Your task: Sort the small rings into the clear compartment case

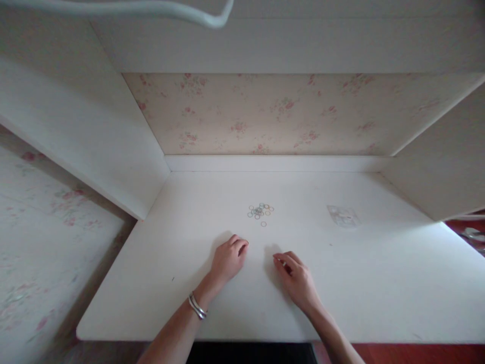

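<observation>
A loose cluster of small thin rings [258, 211] lies on the white desktop [159, 253], with one ring [263, 224] a little apart on the near side. Just below and left of the cluster is my left hand [228, 257], its fingers curled in and the fingertips together. My right hand [297, 278] is below and right of the rings, thumb and forefinger pinched. Anything between the fingers of either hand is too small or hidden to make out. The two hands are apart, fingertips facing each other. Neither touches the rings in the cluster.
A clear plastic bag [343, 216] with small contents lies right of the rings. White side panels [435, 156] and a back ledge [280, 163] enclose the desktop. A pale cable or rod [151, 8] hangs at the top. A tiny dark bit [173, 278] lies at left.
</observation>
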`<state>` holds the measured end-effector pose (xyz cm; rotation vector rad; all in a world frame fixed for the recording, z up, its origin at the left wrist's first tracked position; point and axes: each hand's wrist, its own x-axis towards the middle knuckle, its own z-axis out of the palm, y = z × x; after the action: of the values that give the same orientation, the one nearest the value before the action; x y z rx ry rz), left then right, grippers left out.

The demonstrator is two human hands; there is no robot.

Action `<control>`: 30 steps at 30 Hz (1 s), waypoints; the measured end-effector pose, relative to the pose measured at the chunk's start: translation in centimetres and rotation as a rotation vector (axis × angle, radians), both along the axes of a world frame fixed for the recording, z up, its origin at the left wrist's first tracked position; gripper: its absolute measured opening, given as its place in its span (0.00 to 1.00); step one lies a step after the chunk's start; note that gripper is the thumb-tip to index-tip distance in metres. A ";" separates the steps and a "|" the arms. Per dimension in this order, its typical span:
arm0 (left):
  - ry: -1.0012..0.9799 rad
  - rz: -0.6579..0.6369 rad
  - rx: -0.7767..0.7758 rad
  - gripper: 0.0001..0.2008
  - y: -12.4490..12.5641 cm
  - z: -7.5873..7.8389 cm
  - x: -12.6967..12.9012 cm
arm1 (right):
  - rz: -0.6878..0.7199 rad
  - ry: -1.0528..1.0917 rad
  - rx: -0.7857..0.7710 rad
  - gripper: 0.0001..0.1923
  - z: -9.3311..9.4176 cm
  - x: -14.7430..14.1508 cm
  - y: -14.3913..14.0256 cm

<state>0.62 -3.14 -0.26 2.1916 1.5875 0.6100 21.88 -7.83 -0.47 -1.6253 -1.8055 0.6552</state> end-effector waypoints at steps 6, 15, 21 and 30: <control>-0.062 -0.005 0.007 0.10 -0.2 0.0 -0.1 | -0.045 -0.207 0.049 0.15 0.6 0.9 6.8; -0.390 0.133 -0.001 0.11 0.6 -0.2 -1.3 | 0.035 -0.485 -0.036 0.15 0.4 1.0 13.1; -0.458 0.184 -0.046 0.11 0.8 0.1 -1.9 | 0.061 -0.466 0.022 0.14 -0.2 2.4 12.5; -0.522 0.150 -0.074 0.10 0.8 0.2 -1.7 | 0.169 -0.698 0.011 0.16 1.6 2.0 9.3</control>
<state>-1.06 -2.34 -0.07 1.6806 1.4619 1.0484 23.91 1.49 1.08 -1.8468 -2.4445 0.1345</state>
